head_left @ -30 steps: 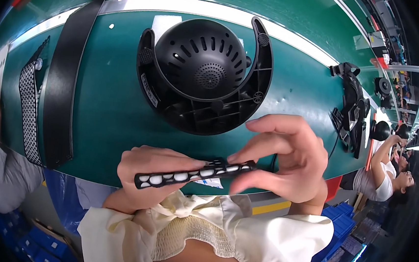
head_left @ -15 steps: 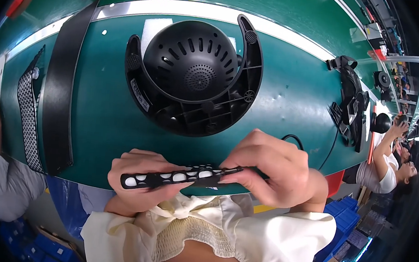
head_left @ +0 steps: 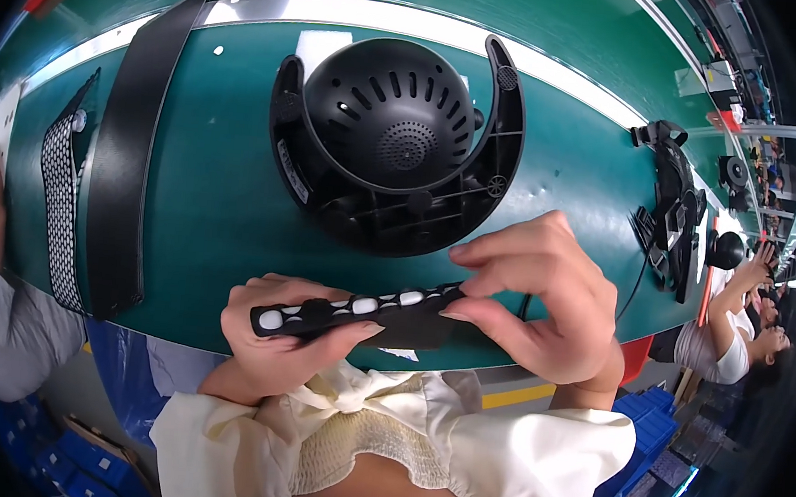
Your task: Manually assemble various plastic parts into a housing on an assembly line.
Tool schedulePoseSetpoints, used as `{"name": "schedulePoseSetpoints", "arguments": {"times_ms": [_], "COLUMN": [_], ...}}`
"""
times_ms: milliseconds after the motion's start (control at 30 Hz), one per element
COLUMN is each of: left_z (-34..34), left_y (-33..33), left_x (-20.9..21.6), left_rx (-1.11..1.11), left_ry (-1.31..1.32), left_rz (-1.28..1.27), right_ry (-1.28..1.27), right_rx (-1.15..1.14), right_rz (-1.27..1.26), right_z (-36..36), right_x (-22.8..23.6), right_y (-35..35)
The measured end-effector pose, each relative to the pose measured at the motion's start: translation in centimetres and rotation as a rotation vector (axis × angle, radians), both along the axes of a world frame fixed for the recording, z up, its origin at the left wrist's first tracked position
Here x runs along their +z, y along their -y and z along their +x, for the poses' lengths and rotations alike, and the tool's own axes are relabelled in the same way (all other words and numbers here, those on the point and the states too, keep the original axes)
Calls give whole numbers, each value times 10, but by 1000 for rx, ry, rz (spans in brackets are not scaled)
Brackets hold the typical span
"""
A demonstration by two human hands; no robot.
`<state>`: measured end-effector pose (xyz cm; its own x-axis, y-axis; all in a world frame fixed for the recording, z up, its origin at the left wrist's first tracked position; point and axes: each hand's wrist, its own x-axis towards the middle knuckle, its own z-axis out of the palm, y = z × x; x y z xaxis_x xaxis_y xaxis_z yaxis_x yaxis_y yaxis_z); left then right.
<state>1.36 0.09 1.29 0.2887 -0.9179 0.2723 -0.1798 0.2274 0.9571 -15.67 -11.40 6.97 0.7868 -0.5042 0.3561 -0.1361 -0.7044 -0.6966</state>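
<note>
Close to the table's near edge, a narrow black strip with a row of white oval spots (head_left: 365, 307) is held edge-on, tilted up toward its right end. My left hand (head_left: 293, 329) is closed around its left part, thumb along the near side. At the right end, my right hand (head_left: 553, 303) pinches the tip between thumb and a finger, its index finger lifted off. A dark flat part shows under the strip. Beyond my hands sits a black round housing with slots and small holes (head_left: 399, 118), lying in a black curved ribbed base with two upright arms (head_left: 372, 223).
To the left lie a long black flat strip (head_left: 124, 171) and a black-and-white perforated band (head_left: 63, 203). At the right, black straps and a cable (head_left: 673, 205) lie on the green table (head_left: 215, 197). Other people work at both sides; blue bins (head_left: 645, 436) stand below right.
The strip's right end has tilted up. My right hand has risen, and its index finger has come off the strip. The whole view has shifted a little, moving the housing rightward in the picture.
</note>
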Motion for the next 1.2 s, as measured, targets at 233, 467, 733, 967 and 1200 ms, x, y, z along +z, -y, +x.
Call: {"name": "schedulePoseSetpoints", "arguments": {"times_ms": [233, 467, 733, 967, 1200], "left_z": [1, 0, -2, -7, -5], "left_y": [-1, 4, 2, 2, 4], "left_x": [2, -1, -10, -5, 5], "left_rx": [1, -89, -187, -213, -222], "left_ry": [-6, -55, 6, 64, -195], "left_rz": [36, -24, -158, -13, 282], "right_ry": [-34, 143, 30, 231, 197], "right_rx": [33, 142, 278, 274, 302], "right_rz": [78, -128, 183, -252, 238], "right_z": [0, 7, 28, 18, 1], "right_x": [-1, 5, 2, -20, -19], "right_y": [2, -2, -7, -18, -6]}}
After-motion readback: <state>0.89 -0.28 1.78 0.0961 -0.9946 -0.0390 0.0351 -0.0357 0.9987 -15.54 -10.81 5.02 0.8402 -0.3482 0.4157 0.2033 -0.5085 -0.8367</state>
